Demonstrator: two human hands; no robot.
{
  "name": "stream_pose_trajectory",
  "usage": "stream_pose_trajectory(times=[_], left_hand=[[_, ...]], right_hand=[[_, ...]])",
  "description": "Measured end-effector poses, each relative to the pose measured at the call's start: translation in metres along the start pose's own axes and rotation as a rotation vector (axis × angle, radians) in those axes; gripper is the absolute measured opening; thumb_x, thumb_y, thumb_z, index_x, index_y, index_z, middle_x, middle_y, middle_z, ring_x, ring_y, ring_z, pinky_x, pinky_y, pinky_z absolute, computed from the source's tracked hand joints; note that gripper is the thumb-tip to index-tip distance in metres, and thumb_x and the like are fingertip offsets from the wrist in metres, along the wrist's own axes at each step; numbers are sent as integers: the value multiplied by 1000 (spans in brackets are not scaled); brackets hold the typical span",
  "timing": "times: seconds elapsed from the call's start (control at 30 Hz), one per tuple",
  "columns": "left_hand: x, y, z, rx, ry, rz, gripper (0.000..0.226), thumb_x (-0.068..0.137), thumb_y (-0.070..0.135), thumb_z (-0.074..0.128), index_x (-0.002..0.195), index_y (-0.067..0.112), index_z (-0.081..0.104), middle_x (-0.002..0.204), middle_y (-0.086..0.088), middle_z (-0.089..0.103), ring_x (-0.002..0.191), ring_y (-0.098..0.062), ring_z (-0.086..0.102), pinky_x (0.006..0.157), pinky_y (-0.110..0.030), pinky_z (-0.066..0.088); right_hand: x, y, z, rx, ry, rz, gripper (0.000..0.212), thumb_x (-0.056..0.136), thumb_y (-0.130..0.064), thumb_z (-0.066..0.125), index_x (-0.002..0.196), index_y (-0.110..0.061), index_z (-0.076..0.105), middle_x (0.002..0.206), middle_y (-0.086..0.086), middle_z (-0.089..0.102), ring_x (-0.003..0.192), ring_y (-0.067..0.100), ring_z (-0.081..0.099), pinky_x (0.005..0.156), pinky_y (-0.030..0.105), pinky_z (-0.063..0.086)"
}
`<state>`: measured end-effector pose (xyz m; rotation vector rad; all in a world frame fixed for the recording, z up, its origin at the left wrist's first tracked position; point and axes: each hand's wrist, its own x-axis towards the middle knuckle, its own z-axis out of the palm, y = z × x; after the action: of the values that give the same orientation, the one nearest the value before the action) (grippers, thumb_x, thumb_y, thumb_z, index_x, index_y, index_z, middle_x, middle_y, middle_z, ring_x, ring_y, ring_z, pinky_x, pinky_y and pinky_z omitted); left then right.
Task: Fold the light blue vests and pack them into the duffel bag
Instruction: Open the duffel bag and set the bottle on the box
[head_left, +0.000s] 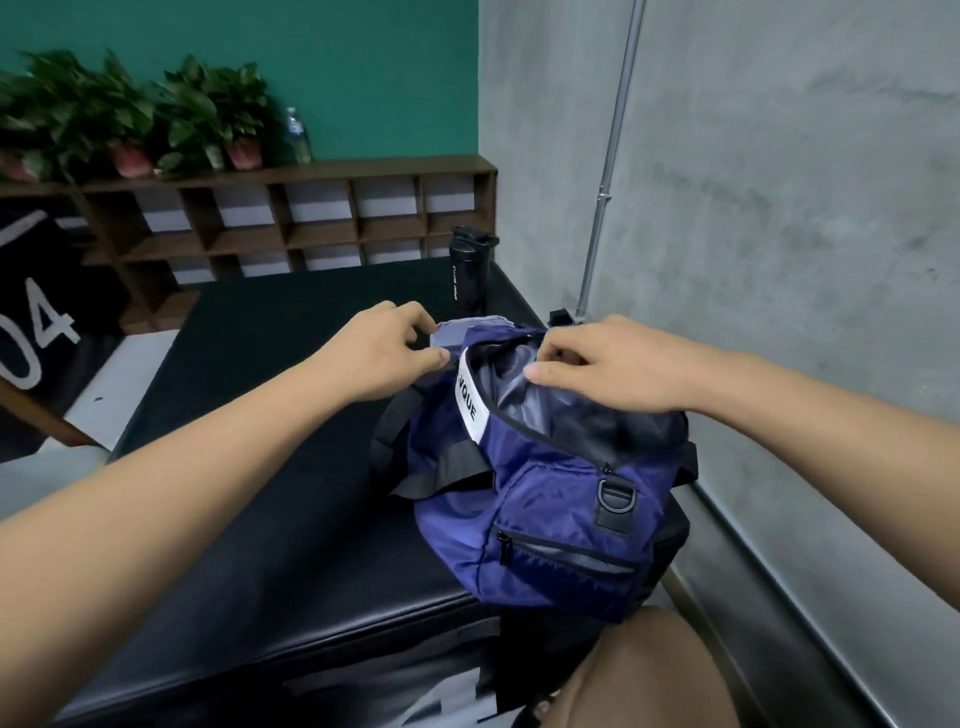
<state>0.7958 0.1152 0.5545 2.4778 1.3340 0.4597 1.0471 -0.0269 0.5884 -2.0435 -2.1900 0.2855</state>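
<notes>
Black padded bench top (260, 519) fills the near part of my feed, with the person's bare knee (649, 675) poking in at the bottom edge. On the bench's right side, close to the grey concrete wall (805, 260), sits the navy duffel bag (561, 499), its main zip open so that I can see the grey lining. Its near end shows a zipped pocket (561, 556) and a metal D-ring (615, 493), and black straps (415, 462) trail off its left side onto the bench. A white label (470, 402) ending in "QUE" runs along the left lip of the opening.

Both arms reach out to the bag's far end. The right hand (608, 369) has its fingers curled over the rim of the opening, thumb lying across the lining. The left hand (379, 348) pinches the edge of the light blue vest (452, 332), which sticks out at the bag's far left corner; I cannot tell how much of it is inside.

Beyond the bag a black sport bottle (467, 273) stands on the bench. Behind that I see a wooden cubby shelf (291, 218), with potted plants (130, 119) and a clear water bottle (297, 136) on top, against a teal wall (363, 62).
</notes>
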Motion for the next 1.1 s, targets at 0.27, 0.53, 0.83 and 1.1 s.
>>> stream_pose_trajectory(times=[0.27,0.53,0.83,1.1], left_hand=[[-64,-53,60,-295,-186,-385,34,97,54,68,107,24,56,99,-9,71,86,-31,77,60,-41,66],[-46,-48,127,-445,-211,-396,26,94,32,75,102,11,64,89,-9,76,65,-18,67,59,-33,60],[16,3,166,-611,-190,-318,15,92,26,70,102,17,63,88,0,71,73,-15,59,69,-31,50],[41,31,134,-346,182,5,26,89,11,63,112,21,57,110,1,64,99,-25,65,87,-39,52]], right_hand=[[40,60,5,-150,183,467,57,90,-42,76,129,-4,58,130,24,61,118,42,61,91,41,54],[45,92,16,69,59,576,21,97,-15,57,88,1,67,88,23,70,69,37,71,51,42,61],[69,130,-10,57,251,572,29,106,-28,55,92,-4,62,92,18,60,85,35,57,67,33,39],[78,157,0,138,259,501,28,105,-24,53,84,-5,60,92,18,64,86,35,59,63,37,35]])
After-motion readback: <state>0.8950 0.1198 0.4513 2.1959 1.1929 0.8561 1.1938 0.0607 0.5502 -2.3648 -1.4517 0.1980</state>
